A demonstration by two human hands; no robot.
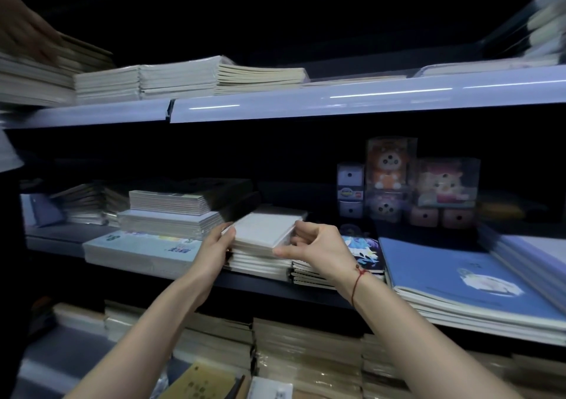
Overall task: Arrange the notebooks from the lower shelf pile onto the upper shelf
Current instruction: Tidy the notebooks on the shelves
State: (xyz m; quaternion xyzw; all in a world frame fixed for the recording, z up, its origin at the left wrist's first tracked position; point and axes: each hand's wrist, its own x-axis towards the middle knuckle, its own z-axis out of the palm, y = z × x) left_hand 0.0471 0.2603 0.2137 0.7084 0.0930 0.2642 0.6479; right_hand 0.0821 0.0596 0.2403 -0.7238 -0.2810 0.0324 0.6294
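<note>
1. Notebooks (260, 254) were stacked in a pile on the lower shelf (275, 285), beneath the upper shelf (337, 101).
2. White top notebook (265, 230) was gripped at its left edge by the left hand (214, 248).
3. Its right corner was pinched by the right hand (318, 245).

Setting was a stationery shop, dimly lit. Long tiered display shelves (367, 101) carried many stacks of identical shrink-wrapped notebooks (171, 80), laid flat as stock. Boxed cartoon plush toys (387, 162) in clear retail packaging stood on the middle shelf beside large blue exercise books (453, 273).
</note>
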